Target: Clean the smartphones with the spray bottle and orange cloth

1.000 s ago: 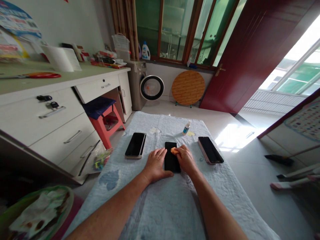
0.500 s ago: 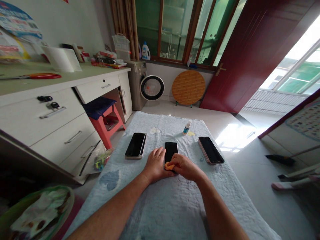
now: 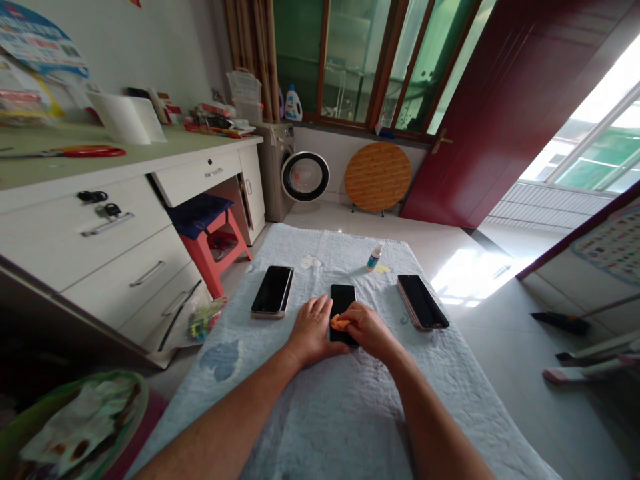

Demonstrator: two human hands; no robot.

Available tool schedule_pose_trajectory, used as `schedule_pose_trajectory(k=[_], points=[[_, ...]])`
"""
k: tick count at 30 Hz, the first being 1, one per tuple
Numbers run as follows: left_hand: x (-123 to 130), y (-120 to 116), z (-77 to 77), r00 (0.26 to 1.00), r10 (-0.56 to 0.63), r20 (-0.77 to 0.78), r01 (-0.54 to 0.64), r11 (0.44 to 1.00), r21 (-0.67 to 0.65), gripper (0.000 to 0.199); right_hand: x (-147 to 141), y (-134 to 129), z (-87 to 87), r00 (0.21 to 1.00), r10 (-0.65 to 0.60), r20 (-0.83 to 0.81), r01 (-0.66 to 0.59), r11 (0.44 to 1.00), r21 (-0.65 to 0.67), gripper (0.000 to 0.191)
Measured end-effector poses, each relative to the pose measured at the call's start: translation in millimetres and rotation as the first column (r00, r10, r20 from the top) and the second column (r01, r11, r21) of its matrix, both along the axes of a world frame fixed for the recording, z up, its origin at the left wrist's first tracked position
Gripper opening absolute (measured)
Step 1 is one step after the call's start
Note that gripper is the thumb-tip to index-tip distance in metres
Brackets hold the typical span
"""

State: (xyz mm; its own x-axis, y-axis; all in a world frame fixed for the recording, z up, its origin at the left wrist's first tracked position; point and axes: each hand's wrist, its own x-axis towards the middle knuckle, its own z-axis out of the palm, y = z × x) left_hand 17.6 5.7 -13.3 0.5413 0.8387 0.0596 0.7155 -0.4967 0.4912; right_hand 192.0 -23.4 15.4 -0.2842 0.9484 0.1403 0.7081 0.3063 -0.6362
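Note:
A black smartphone (image 3: 343,295) lies screen up on the cloth-covered table, between my two hands. My left hand (image 3: 311,327) braces it, fingers along its left edge and thumb at its lower end. Bunched in the fingers of my right hand (image 3: 367,327) is a small orange cloth (image 3: 340,323), pressed on the middle of the screen. To the left lies a stack of phones (image 3: 273,290), dark screen on top. Another stack of phones (image 3: 423,301) sits to the right. A small spray bottle (image 3: 374,257) stands upright beyond the middle phone.
A pale blue quilted cloth (image 3: 300,427) covers the table. At the left are a white desk (image 3: 125,240), a red stool (image 3: 213,250) and a waste bin (image 3: 143,407). A washing machine (image 3: 274,170) with its door open and a round wooden tabletop (image 3: 377,175) stand behind.
My right hand has slid the orange cloth up the screen, from the phone's lower end to about its middle. My left hand stays in place along the phone's edge.

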Motion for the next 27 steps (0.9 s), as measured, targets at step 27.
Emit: schedule_pose_trajectory(k=[27], points=[[1.1,-1.5,1.2,0.999,0.008,-0.046,-0.007,1.000,0.022,0.103,6.1,13.4,-7.6,0.948,-0.263,0.180,0.252,0.964,0.085,0.028]])
